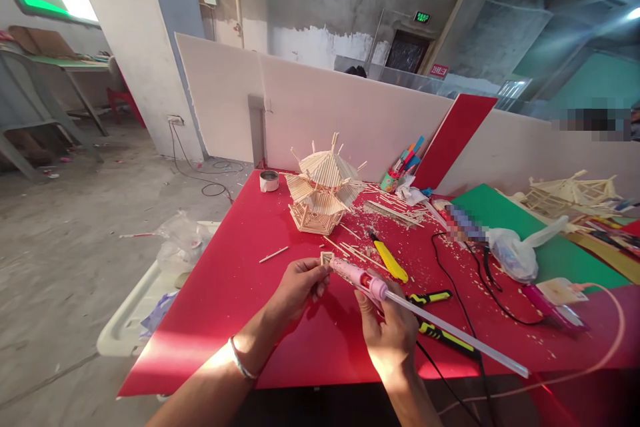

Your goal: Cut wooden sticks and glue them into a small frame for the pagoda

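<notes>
My left hand [300, 283] pinches a small square frame of wooden sticks [327, 258] above the red table. In my right hand [393, 327] is a pink glue gun [357, 273], its nozzle right by the frame. A long clear glue stick [460, 330] juts from the gun's back end toward the lower right. Behind my hands a tiered pagoda model [325, 190] built of thin wooden sticks stands upright. Loose sticks [355, 252] lie between it and a yellow utility knife [389, 259].
Black-and-yellow pliers [445, 333] lie just right of my right hand, near black cables. A tin [269, 180] stands at the table's far left. Farther right are a plastic bag [515, 253], a green board [485, 203] and another stick model [570, 193]. White partition panels [345, 107] border the back.
</notes>
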The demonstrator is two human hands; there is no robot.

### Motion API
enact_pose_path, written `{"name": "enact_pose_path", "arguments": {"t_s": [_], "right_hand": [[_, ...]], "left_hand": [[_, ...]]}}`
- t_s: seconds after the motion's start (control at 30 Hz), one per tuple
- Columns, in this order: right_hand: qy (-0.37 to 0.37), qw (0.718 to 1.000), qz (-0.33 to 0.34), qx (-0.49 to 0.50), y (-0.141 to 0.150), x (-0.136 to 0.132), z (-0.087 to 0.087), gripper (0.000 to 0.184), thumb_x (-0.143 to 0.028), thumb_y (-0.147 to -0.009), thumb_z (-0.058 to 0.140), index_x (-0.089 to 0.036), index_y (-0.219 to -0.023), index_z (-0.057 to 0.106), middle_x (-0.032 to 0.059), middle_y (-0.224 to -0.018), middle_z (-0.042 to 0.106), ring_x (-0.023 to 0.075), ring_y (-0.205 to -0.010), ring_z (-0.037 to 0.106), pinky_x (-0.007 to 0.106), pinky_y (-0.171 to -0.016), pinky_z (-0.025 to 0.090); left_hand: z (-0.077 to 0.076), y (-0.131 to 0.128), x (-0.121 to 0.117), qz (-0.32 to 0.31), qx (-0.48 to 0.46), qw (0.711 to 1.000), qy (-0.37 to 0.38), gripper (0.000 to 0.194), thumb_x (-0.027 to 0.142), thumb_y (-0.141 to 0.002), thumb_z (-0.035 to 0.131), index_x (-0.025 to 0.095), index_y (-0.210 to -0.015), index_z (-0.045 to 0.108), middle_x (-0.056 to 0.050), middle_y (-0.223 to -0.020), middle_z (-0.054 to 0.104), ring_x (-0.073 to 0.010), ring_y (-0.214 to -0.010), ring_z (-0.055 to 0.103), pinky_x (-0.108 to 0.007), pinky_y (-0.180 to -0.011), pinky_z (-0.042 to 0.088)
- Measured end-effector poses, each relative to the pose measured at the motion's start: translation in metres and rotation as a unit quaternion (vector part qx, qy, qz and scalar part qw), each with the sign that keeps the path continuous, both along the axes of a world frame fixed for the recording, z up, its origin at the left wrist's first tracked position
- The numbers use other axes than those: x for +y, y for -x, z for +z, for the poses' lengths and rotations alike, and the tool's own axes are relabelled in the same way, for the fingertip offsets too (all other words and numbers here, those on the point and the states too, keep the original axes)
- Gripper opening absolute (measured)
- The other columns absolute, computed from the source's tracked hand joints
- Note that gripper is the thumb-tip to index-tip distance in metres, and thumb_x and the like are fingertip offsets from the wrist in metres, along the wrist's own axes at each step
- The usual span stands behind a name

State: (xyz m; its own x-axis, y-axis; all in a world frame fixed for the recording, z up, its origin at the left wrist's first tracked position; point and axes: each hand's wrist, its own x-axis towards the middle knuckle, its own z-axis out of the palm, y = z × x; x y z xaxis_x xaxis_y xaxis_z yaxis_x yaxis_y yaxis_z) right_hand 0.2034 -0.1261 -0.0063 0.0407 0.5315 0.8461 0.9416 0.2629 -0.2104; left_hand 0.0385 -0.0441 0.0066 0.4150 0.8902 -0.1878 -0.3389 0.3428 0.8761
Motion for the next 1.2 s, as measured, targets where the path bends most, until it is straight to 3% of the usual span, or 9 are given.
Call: {"name": "enact_pose_path", "arguments": {"t_s": [0.27, 1.2], "right_hand": [[-0.002, 1.000, -0.004, 0.005, -0.0018, -0.0013, 0.0030, 0.030, -0.036, -0.094, 0.059, -0.017, -0.117, 0.062, 0.0088, -0.088, 0.068, 0.0187, -0.075, 0.066, 0.027, -0.063, 0.052], [0.029, 0.999, 0.013, 0.016, -0.0010, -0.0041, 0.0014, 0.034, -0.037, -0.095, 0.057, -0.018, -0.123, 0.062, 0.0089, -0.089, 0.070, 0.0190, -0.076, 0.068, 0.026, -0.065, 0.054]], "left_hand": [[0.0069, 0.0013, -0.0046, -0.003, 0.010, 1.000, 0.008, 0.034, 0.042, -0.072, 0.076, 0.015, -0.061, 0.057, 0.006, -0.043, 0.044, -0.0039, -0.033, 0.032, -0.019, -0.034, 0.025], [0.0025, 0.0011, -0.0025, -0.003, 0.025, 1.000, -0.013, 0.033, 0.042, -0.071, 0.075, 0.015, -0.061, 0.059, 0.006, -0.043, 0.044, -0.0045, -0.032, 0.032, -0.020, -0.033, 0.025]]}}
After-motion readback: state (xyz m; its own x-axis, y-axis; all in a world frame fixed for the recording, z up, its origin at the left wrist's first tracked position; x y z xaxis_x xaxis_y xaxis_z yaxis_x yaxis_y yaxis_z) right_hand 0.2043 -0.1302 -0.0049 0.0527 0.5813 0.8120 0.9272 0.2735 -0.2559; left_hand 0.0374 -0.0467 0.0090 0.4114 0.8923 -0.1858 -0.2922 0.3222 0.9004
